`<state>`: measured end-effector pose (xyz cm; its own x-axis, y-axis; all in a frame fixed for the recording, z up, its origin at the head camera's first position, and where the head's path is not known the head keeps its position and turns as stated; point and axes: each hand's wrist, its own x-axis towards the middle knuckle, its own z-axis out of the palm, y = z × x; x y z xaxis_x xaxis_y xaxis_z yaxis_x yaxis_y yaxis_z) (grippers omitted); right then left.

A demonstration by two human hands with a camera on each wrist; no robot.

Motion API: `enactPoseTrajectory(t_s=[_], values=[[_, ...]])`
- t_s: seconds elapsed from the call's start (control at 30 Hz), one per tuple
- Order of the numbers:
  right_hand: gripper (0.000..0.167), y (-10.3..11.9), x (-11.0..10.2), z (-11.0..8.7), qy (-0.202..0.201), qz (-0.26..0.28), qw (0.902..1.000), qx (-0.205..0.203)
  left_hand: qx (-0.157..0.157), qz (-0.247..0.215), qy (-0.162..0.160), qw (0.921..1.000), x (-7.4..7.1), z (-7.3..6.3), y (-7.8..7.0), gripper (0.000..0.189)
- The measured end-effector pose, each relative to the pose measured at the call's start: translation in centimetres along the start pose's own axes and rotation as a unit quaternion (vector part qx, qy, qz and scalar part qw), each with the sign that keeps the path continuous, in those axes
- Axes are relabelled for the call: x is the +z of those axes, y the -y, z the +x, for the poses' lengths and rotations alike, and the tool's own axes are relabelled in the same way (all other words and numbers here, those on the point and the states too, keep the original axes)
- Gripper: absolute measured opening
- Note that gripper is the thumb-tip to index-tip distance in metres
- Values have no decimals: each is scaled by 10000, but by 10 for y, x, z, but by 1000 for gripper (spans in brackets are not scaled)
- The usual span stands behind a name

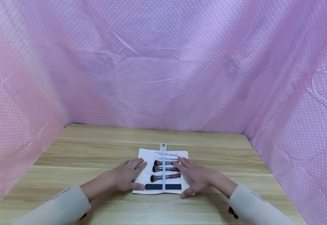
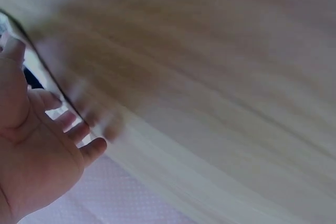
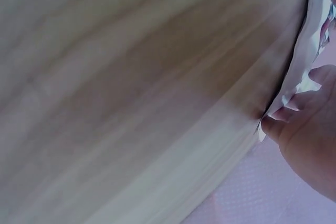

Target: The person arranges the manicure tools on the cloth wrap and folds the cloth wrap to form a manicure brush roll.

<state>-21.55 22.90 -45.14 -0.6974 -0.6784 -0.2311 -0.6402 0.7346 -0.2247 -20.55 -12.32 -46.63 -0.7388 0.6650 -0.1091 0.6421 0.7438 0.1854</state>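
Observation:
A white fabric brush case (image 1: 149,153) lies unfolded on the table, between both hands. Held under its pale upright band (image 1: 164,175) are makeup brushes with brown bristles and dark red handles, among them the lowest brush (image 1: 155,178). Two thin silvery tools (image 1: 163,153) lie above them, and a flat black strip (image 1: 155,187) lies near the bottom edge. My left hand (image 1: 128,176) rests along the case's left edge, fingers spread and relaxed. On the right side, my right hand (image 1: 194,176) touches the edge flap, fingertips over the brush handles and thumb at the lower corner.
A tab with a metal snap (image 1: 163,145) sticks out from the case's far edge. The wood-grain table (image 1: 101,140) is surrounded at the back and sides by a pink dotted cloth (image 1: 163,78).

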Motion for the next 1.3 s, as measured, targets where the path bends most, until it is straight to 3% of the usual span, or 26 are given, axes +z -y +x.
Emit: enactPoseTrajectory(t_s=[0.17,0.47,0.73,0.87,0.97,1.07,1.17,1.3], values=[[132,-19,-3,-3,-95,136,9999,24,-312,-153,160,9993,0,21,-1,100],[127,-43,-11,-10,-432,974,9931,493,-691,-215,410,9965,-10,48,-7,98],[125,-45,-16,-12,-410,770,9943,620,-792,-285,520,9951,-18,56,-12,96],[119,-41,-18,-13,-653,311,9958,564,-739,-302,480,9957,-22,59,-15,93],[104,-37,-19,-16,-1014,-224,9941,306,-555,-271,302,9976,-26,60,-17,87],[77,-33,-22,-19,-1217,-573,9909,-47,-334,-350,114,9988,-29,60,-17,69],[54,-31,-24,-20,-1075,-552,9924,-235,-106,-593,138,9981,-32,59,-15,47],[24,-28,-26,-19,-900,-348,9947,-350,261,-824,296,9958,-34,59,-12,35]])
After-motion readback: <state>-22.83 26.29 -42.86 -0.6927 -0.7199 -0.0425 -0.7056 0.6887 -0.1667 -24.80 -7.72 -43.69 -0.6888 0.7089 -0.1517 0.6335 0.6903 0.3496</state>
